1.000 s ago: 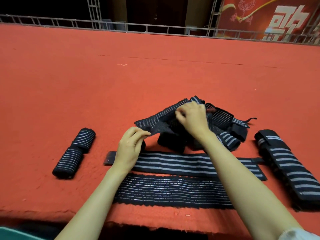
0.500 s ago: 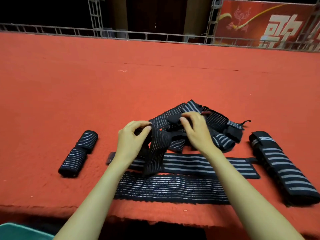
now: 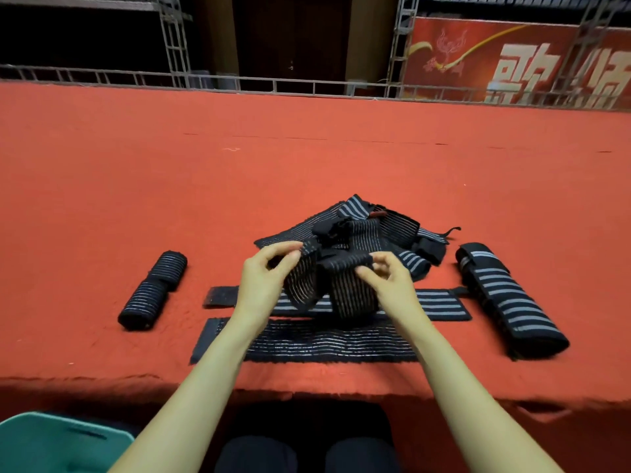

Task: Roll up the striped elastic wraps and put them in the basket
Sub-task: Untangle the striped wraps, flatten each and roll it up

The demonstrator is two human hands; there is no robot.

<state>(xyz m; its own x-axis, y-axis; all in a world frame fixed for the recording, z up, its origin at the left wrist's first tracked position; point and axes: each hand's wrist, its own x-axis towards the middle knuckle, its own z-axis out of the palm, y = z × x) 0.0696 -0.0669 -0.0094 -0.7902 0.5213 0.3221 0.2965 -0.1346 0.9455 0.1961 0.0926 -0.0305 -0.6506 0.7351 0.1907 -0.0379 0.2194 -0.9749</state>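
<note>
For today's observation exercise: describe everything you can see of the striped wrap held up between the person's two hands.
The held wrap is a dark, stretchy-looking band with thin pale stripes along its length. Unrolled and slack, it droops in two folds between the left hand and right hand, each pinching its upper edge. Its lower folds hang over the flat wraps on the red cloth; whether they touch is unclear.

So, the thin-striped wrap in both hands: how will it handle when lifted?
Probably floppy: the wrap sags in loops between the left hand and right hand. Likely light, since fingertip pinches carry it. It seems to run into the tangled pile, so it may drag others.
</note>
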